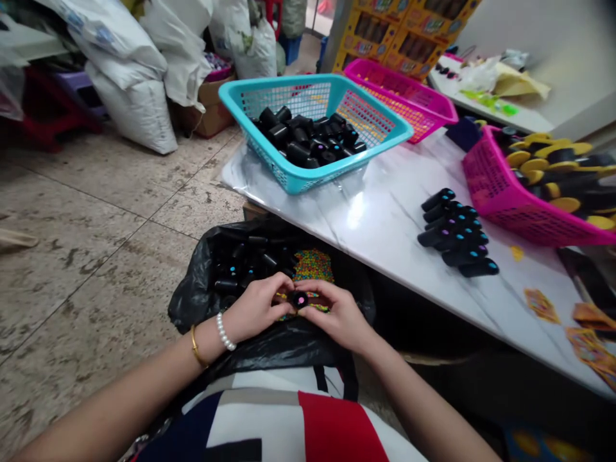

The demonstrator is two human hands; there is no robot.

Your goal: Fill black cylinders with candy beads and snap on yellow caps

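Observation:
Between the fingertips of my left hand and my right hand is a small black cylinder, its end with a pink dot turned up toward me. Both hands are closed on it from opposite sides. They are over an open black plastic bag in front of my lap. Inside the bag, more black cylinders lie loose on the left, some with blue dots. A patch of small multicoloured beads shows behind my fingers; my hands partly hide it.
A marble-patterned table runs along the right. On it are a turquoise basket of black cylinders, a group of dotted cylinders, a pink basket of black-and-yellow pieces and another pink basket. White sacks stand on the left floor.

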